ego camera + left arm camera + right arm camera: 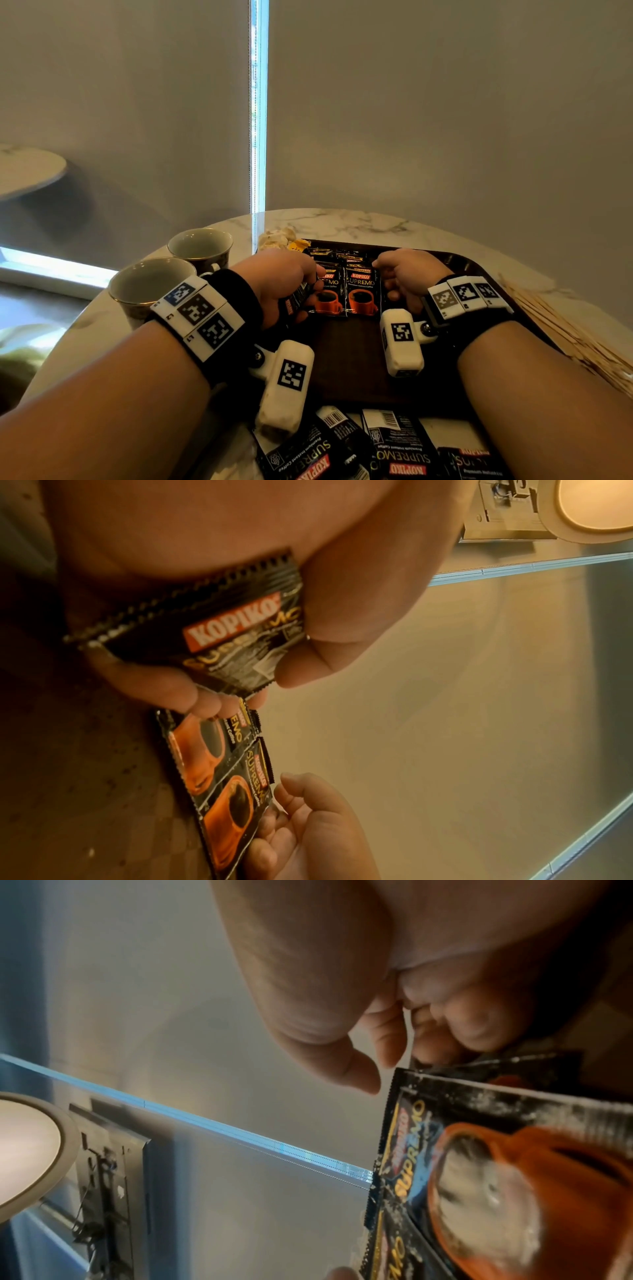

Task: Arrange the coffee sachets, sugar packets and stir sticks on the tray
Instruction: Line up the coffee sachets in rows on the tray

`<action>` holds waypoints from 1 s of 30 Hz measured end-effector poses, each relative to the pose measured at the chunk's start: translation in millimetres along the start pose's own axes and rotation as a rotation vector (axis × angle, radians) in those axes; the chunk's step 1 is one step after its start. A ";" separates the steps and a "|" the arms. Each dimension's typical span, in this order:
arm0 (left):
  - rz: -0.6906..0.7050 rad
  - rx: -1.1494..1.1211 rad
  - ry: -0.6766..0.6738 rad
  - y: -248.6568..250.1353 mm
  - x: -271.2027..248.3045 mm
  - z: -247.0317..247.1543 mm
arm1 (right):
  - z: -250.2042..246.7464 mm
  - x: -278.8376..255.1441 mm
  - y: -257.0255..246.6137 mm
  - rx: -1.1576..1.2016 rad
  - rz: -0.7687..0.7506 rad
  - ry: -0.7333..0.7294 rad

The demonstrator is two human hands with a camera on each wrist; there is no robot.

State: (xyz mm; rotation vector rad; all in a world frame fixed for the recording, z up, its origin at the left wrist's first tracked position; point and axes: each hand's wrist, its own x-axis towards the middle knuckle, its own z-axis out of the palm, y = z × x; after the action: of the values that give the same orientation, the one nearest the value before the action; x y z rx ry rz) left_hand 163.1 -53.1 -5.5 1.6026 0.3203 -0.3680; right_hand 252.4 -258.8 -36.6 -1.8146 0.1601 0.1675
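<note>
Coffee sachets (346,291) lengthwise, tops far

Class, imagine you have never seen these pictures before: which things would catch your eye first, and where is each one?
The orange-cup coffee sachets lie in rows mid-tray, between both hands. The left hand holds more sachets in its grip; the right hand rests at the rows' right edge. Two empty cups stand left of the dark tray, and stir sticks lie beside its right rim.
</note>
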 end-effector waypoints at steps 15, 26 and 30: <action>0.015 0.024 -0.004 -0.9 0.9 -2.8 | 4.9 -8.2 -12.3 -0.136 -0.014 0.031; 0.029 0.015 0.001 -1.1 1.4 -3.2 | 7.3 -17.1 -18.3 -0.049 -0.021 -0.044; 0.048 -0.039 -0.002 -0.7 1.3 -5.5 | 4.4 -15.2 -19.3 -0.064 -0.042 0.017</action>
State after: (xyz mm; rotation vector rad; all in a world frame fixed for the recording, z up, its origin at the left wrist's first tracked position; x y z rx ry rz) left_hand 164.2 -47.6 -6.4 1.5690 0.2851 -0.3251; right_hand 241.3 -249.4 -16.3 -1.8821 0.1295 0.1289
